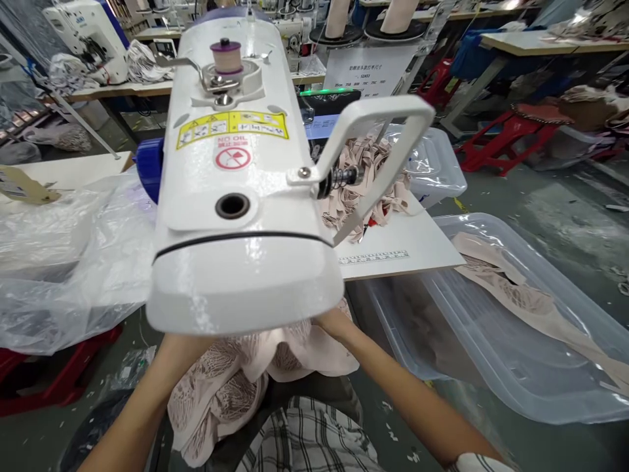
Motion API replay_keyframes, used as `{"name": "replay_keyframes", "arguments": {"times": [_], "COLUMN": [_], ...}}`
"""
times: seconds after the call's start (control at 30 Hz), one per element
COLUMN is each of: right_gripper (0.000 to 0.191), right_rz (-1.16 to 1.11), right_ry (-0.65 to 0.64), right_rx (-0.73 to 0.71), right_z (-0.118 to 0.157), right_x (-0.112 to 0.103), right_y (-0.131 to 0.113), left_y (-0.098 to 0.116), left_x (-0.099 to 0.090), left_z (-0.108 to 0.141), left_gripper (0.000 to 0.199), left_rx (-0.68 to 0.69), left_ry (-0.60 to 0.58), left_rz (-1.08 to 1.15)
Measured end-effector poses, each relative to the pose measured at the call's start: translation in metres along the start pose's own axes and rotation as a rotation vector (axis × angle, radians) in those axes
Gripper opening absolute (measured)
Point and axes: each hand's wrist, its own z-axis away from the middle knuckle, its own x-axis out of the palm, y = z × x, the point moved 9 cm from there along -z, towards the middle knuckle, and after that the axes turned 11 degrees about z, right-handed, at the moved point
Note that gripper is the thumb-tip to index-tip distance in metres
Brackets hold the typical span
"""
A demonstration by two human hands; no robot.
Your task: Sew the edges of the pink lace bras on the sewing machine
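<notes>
A white sewing machine [246,282] stands right in front of me, and its head covers most of both hands. My left hand [196,342] goes in under the machine head, with its fingers hidden. On the other side, my right hand [333,321] shows only its back and wrist, beside pale pink cloth. That cloth is a pale pink lace bra [221,387], hanging in folds from under the machine over my lap. Whether either hand grips it cannot be seen. A thread bobbin [227,58] sits on top of the machine.
Pale pink straps [368,164] lie heaped on the white tabletop [422,242] at right. A clear plastic tub [491,341] below holds more pink lace pieces [521,295]. Clear plastic sheeting [73,262] covers the left side. Red stools [521,134] stand farther off.
</notes>
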Motion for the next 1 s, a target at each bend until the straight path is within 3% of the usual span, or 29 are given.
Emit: {"name": "replay_keyframes", "arguments": {"times": [0.1, 0.2, 0.33, 0.6, 0.73, 0.83, 0.9, 1.0], "right_gripper": [0.078, 0.057, 0.040, 0.044, 0.046, 0.050, 0.045, 0.026], "right_rz": [-0.399, -0.543, -0.594, -0.697, -0.579, -0.383, -0.250, -0.044], "right_ry": [-0.184, -0.293, -0.227, -0.050, 0.179, 0.242, 0.121, -0.332], "right_rx": [0.172, 0.246, 0.243, 0.244, 0.130, 0.045, -0.039, -0.190], "right_z": [0.010, 0.022, 0.025, 0.028, 0.034, 0.046, 0.056, 0.078], "right_x": [0.027, 0.036, 0.020, -0.013, -0.056, -0.068, -0.049, 0.019], "right_y": [0.045, 0.056, 0.058, 0.069, 0.042, 0.003, -0.035, -0.096], "left_y": [0.007, 0.011, 0.018, 0.018, 0.021, 0.067, 0.109, 0.156], "left_x": [0.009, 0.009, 0.015, 0.015, -0.009, -0.016, -0.007, 0.017], "left_z": [-0.005, -0.009, -0.012, -0.003, 0.016, 0.038, 0.055, 0.074], "left_gripper": [0.048, 0.047, 0.041, 0.029, 0.028, 0.020, 0.029, 0.060], "left_rx": [-0.027, -0.035, -0.019, -0.059, -0.136, 0.045, 0.251, 0.514], "left_ry": [-0.139, -0.120, -0.125, -0.171, -0.007, 0.096, 0.052, -0.142], "left_rz": [-0.009, -0.034, -0.049, -0.090, -0.116, -0.046, 0.071, 0.157]}}
